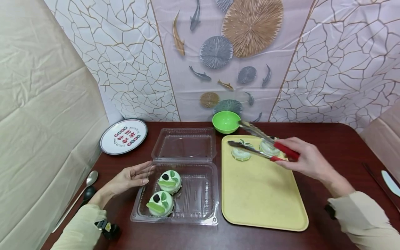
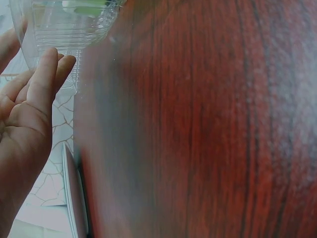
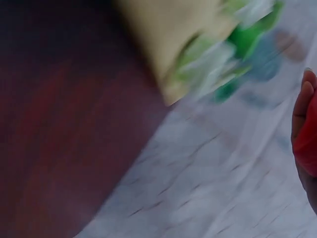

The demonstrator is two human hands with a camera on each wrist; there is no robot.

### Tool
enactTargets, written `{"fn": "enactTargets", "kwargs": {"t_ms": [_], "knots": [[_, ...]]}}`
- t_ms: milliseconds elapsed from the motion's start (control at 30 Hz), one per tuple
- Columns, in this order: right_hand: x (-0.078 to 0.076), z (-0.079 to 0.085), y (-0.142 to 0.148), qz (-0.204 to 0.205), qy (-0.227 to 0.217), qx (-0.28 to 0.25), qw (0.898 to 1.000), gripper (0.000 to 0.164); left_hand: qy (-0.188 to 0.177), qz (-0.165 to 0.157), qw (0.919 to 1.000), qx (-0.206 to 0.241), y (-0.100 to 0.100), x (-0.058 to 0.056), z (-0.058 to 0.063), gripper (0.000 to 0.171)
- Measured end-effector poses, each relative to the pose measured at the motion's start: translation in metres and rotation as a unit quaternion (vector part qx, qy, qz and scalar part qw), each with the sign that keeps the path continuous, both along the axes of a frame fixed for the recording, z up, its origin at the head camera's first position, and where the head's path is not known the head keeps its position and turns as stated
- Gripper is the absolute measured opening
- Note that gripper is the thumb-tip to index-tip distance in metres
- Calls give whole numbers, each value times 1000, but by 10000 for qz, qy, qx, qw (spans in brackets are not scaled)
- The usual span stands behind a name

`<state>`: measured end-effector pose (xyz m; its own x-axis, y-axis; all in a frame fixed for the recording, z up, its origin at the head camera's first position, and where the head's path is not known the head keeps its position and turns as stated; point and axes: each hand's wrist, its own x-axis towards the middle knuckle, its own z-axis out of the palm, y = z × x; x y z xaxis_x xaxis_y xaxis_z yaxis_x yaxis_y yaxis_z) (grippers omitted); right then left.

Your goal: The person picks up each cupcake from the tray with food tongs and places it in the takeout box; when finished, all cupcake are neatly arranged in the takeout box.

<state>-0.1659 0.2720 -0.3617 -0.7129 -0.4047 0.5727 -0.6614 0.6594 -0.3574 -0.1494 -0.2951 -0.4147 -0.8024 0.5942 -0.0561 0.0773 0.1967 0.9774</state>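
My left hand (image 1: 128, 178) rests against the left side of a hinged clear plastic container (image 1: 200, 217), its fingers extended. Inside the container's left half are two small round cakes, a rear cake (image 1: 170, 188) and a front cake (image 1: 161, 210), with white-green cream, a dark berry and green pieces on top. Over the back of a yellow tray (image 1: 259, 198), my right hand (image 1: 307, 158) grips tongs (image 1: 286, 150) with red handles. The tongs' arms are spread apart above a left tray cake (image 1: 240, 155) and a right tray cake (image 1: 268, 148), partly covering them.
The container's lid (image 1: 184, 144) lies folded back behind it. A green bowl (image 1: 226, 121) stands behind the tray. At left are a white plate (image 1: 107, 139), a spoon (image 1: 91, 177) and a black utensil (image 1: 89, 193). A white-bladed knife (image 1: 390, 183) lies at far right.
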Motion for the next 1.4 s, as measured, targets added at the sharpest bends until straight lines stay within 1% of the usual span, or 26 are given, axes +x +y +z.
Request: {"fn": "enactTargets", "kwargs": {"t_ms": [100, 233, 300, 400, 533, 767, 1000, 1233, 1400], "knots": [[6, -12, 34, -610, -23, 38, 9981, 60, -27, 6, 10000, 1, 0, 0, 0, 71], [14, -23, 70, -1342, -362, 213, 9901, 57, -29, 3, 10000, 12, 0, 0, 0, 71], [17, -28, 83, -1555, -547, 282, 9859, 57, -27, -3, 10000, 14, 0, 0, -1, 71], [20, -34, 95, -1738, -659, 398, 9818, 57, -10, -2, 10000, 10, 0, -1, -1, 71], [20, -43, 104, -1723, -699, 440, 9816, 58, -4, 18, 10000, 2, 0, 0, -1, 71], [16, -55, 105, -1516, -683, 440, 9851, 57, 37, -7, 10000, 18, 0, 0, -2, 71], [12, -55, 103, -1535, -782, 683, 9827, 56, 11, 17, 10000, 32, 0, 0, -3, 71], [8, -55, 101, -1553, -929, 763, 9805, 53, -21, 34, 10000, 23, -1, 1, -3, 71], [6, -54, 101, -1674, -1130, 931, 9749, 57, 0, 26, 10000, 14, 0, 0, -1, 71]]}}
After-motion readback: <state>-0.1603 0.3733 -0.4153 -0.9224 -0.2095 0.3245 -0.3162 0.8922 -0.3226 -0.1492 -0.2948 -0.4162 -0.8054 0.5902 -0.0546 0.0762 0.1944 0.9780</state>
